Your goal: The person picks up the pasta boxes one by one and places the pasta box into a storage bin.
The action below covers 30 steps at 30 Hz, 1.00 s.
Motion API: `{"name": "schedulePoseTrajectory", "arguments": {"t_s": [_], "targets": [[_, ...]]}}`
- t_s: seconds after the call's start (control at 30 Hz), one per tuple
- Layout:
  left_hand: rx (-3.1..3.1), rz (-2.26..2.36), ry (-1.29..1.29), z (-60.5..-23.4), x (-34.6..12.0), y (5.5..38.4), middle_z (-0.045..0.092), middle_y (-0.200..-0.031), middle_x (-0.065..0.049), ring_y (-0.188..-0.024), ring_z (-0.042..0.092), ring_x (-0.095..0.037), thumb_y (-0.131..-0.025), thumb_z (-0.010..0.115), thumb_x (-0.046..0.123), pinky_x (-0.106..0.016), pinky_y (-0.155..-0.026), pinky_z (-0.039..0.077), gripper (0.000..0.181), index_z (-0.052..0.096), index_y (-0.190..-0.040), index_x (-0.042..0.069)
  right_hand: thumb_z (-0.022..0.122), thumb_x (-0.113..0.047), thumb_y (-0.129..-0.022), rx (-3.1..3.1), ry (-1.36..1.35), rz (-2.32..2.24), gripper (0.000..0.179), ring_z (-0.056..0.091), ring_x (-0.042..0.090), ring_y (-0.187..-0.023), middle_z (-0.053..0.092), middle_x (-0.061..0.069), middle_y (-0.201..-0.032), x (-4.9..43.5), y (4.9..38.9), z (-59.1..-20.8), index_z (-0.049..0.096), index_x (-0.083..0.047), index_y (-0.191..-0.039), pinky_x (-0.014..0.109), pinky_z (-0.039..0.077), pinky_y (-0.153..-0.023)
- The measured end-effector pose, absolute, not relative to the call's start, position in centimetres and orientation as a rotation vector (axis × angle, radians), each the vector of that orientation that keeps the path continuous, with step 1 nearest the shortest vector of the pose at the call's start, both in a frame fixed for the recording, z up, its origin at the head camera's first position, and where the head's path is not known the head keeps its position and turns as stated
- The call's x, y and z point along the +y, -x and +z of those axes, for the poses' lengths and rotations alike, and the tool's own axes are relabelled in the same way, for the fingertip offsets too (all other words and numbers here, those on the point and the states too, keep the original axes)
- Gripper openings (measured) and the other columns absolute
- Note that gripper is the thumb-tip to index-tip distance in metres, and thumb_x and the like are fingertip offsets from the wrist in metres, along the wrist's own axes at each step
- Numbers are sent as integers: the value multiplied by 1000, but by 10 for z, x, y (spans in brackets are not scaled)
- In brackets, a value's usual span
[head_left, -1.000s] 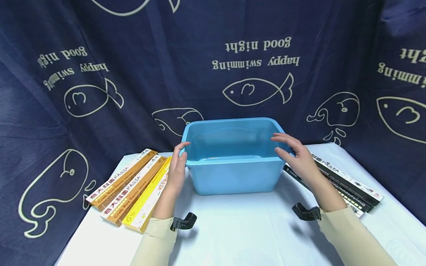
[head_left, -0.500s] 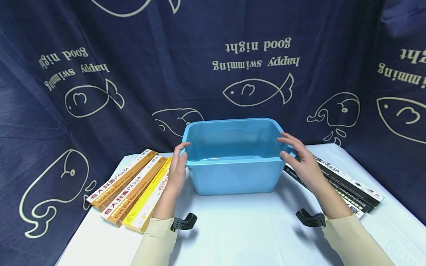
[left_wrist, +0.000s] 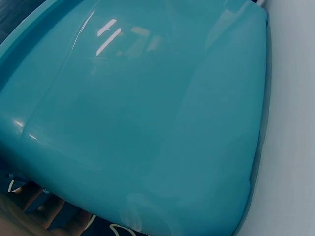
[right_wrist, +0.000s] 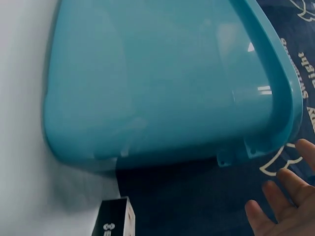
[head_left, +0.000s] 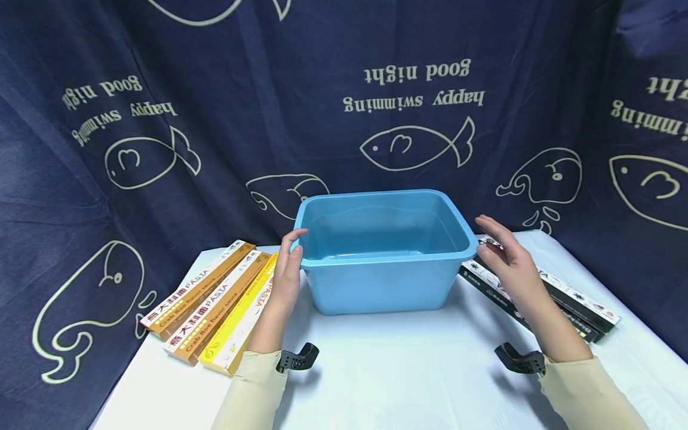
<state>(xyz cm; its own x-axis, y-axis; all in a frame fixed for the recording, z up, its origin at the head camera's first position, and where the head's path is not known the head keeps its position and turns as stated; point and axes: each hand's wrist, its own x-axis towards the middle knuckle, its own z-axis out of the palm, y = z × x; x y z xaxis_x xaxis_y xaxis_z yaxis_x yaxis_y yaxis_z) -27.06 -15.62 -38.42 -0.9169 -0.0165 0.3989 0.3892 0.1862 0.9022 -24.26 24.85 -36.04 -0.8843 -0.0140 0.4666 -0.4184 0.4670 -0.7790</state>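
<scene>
A light blue plastic bin (head_left: pixel 378 286) stands upright on the white table, its inside bare from above. My left hand (head_left: pixel 285 275) holds the bin's left rim, with a fingertip and thumb at the edge. In the left wrist view, dark fingers (left_wrist: pixel 47 211) show at the lower left beside the bin's wall. To the right of the bin, my right hand (head_left: pixel 510 269) hovers apart from the rim, fingers spread and slightly bent around nothing. The right wrist view shows these fingers (right_wrist: pixel 278 201) clear of the bin's corner.
Left of the bin lie two brown-and-white pasta boxes (head_left: pixel 215 307) and a yellow one (head_left: pixel 242 322). Black-and-white pasta boxes (head_left: pixel 583 301) lie at the right, partly behind my right forearm. A dark blue printed curtain (head_left: pixel 344 149) hangs behind the table.
My right hand has come off the bin's right rim and moved outward to the right. My left hand and the bin have stayed in place.
</scene>
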Motion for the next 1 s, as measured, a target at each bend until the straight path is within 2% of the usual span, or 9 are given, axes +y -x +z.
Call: {"name": "schedulePoseTrajectory", "arguments": {"t_s": [0.23, 0.43, 0.63, 0.77, 0.83, 1.0], "targets": [[-2143, -1784, 352, -385, -156, 272, 30, -162, 0, -149, 28, -23, -103, 32, 39, -59, -121, 22, 44, 43, -144, 27, 55, -20, -103, -2299, -373, 1352, 55, 39, -2, -140, 34, 4, -162, 264, 243, -367, 37, -17, -155, -1, 37, -96], [-2141, -1792, 355, -386, -156, 273, 30, -162, 1, -150, 27, -22, -103, 32, 39, -58, -121, 21, 44, 42, -144, 27, 57, -20, -102, -2318, -317, 1363, 56, 41, -12, -130, 37, 2, -160, 278, 243, -373, 37, -16, -155, -2, 38, -93], [-2137, -1790, 347, -386, -158, 272, 31, -162, 1, -149, 28, -22, -103, 32, 40, -58, -121, 22, 44, 43, -143, 27, 56, -34, -102, -2417, -179, 1367, 59, 46, -7, -127, 35, 1, -162, 292, 240, -376, 33, -30, -156, -2, 38, -85], [-2139, -1793, 342, -385, -158, 272, 31, -162, 2, -150, 27, -22, -102, 33, 41, -58, -121, 22, 44, 43, -143, 28, 57, -34, -101, -2441, -148, 1370, 60, 46, -15, -115, 34, 2, -163, 300, 240, -382, 32, -34, -156, -1, 39, -83], [-2141, -1800, 338, -385, -158, 272, 31, -162, 2, -150, 27, -22, -102, 33, 42, -58, -121, 22, 45, 43, -143, 28, 58, -34, -101, -2440, -135, 1367, 60, 45, -16, -116, 33, -2, -163, 304, 240, -386, 33, -33, -156, -2, 39, -84], [-2151, -1802, 331, -386, -157, 273, 30, -162, 3, -150, 27, -22, -102, 32, 44, -59, -121, 22, 45, 42, -144, 30, 59, -36, -100, -2461, -67, 1310, 63, 44, -3, -132, 28, -9, -165, 318, 238, -391, 32, -35, -156, -4, 36, -84]]}}
